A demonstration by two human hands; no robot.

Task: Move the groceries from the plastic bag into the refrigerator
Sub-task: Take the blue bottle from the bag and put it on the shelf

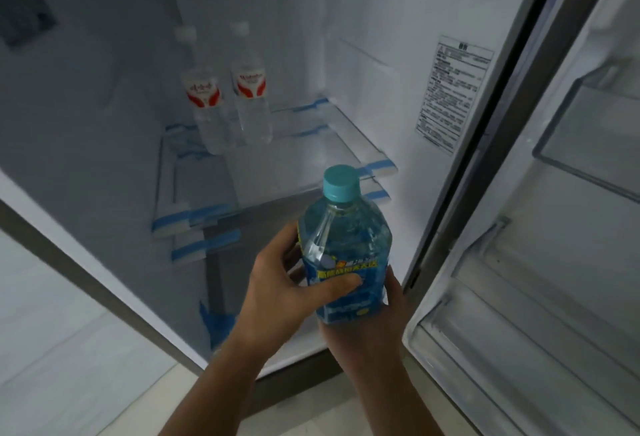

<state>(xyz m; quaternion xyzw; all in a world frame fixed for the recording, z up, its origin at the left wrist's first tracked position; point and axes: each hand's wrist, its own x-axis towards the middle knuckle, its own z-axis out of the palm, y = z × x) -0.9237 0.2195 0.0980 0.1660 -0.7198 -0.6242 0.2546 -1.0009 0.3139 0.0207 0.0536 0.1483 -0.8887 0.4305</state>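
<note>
In front of the open refrigerator (363, 54), whose door racks (571, 193) stand swung out to the right, two clear water bottles (228, 96) already sit upright at the back of the glass shelf (277, 158). Both hands are closed on a blue drink bottle (343, 252) held upright just short of that shelf, the left hand (287, 283) wrapped round the label, the right hand (367, 328) cupping the base. Full and smooth-sided, it looks heavy and probably slippery, so a hold low on the body seems wiser than the teal cap (341, 182).
</note>
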